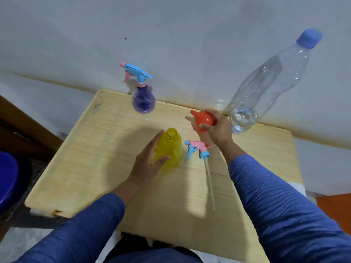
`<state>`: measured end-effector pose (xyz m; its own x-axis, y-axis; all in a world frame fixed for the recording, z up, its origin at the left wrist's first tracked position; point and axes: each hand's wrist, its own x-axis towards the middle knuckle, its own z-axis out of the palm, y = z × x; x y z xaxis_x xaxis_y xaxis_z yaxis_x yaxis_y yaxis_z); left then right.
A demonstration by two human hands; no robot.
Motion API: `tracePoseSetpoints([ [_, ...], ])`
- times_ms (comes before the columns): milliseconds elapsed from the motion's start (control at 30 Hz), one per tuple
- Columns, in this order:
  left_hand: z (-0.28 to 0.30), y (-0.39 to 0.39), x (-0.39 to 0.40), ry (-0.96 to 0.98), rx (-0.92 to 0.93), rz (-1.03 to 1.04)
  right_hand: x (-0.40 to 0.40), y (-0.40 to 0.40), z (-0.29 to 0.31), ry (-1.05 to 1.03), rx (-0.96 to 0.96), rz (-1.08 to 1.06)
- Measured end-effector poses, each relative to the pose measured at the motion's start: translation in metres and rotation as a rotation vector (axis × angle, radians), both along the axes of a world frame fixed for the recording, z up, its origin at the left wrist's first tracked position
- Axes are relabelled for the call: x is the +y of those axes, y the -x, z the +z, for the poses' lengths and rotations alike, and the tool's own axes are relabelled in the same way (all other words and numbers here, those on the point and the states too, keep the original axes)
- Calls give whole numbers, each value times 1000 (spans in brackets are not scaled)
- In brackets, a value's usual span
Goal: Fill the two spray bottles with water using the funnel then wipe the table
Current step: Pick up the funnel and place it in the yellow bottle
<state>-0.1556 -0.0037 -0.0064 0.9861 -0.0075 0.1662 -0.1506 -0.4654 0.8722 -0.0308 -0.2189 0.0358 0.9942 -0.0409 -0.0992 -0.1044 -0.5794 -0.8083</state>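
A yellow spray bottle (171, 147) stands uncapped at the middle of the wooden table (91, 160). My left hand (150, 162) wraps its left side. Its pink and blue trigger head (197, 149) lies on the table just right of it, the long dip tube pointing toward me. My right hand (214, 128) grips an orange funnel (203, 120), spout pointing left, a little above the table. A purple spray bottle (143, 100) with its blue trigger head on stands at the back edge. A tall clear water bottle (266, 86) with a blue cap stands at the back right, holding a little water.
A white wall rises right behind the table's back edge. A dark blue round object (7, 179) sits off the table's left side. A strip of orange floor (334, 204) shows at the right.
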Motion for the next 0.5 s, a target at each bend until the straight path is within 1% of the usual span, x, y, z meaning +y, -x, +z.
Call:
tracePoseSetpoints([
  [100, 1, 1, -1, 26, 18, 10, -3, 10, 20, -86, -54, 28],
  [233, 6, 2, -2, 7, 9, -1, 0, 26, 50, -163, -114, 124],
  [333, 11, 3, -3, 0, -7, -8, 2, 39, 73, -154, -163, 191],
  [500, 14, 4, -4, 71, 25, -20, 12, 58, 95, -86, -336, 261],
])
